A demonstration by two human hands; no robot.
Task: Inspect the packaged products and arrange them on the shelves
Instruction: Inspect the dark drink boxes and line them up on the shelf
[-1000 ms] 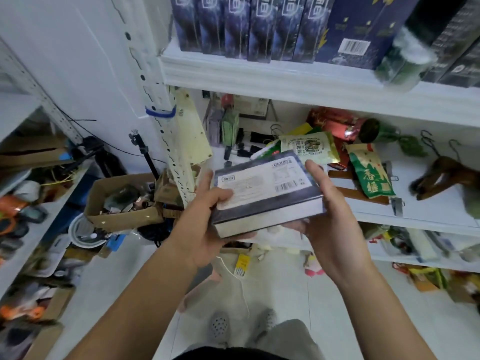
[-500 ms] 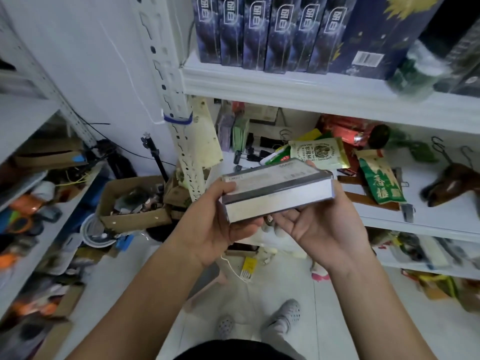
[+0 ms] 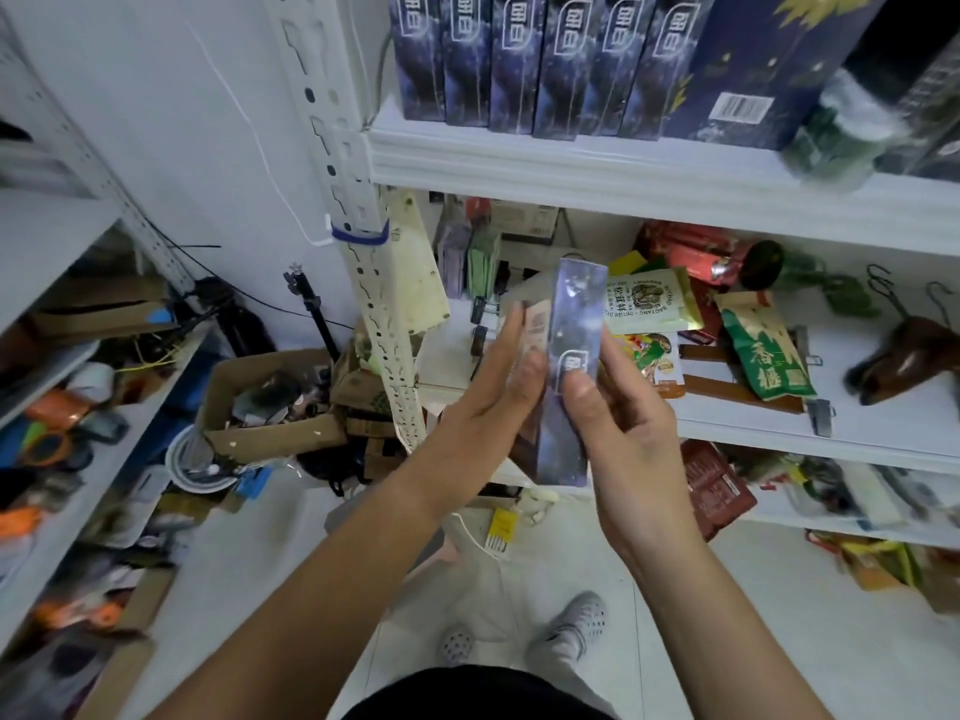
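Standing on end between both hands, the box (image 3: 576, 314) turns its narrow dark spine to the camera, held in the air before the middle shelf's (image 3: 872, 423) front edge. Against its left face the left hand (image 3: 478, 413) lies flat, fingers straight. On the other side the right hand (image 3: 634, 439) grips it, thumb on the spine, fingers curled behind. More matching boxes (image 3: 519, 59) stand in a row at the top shelf's (image 3: 571, 163) left end.
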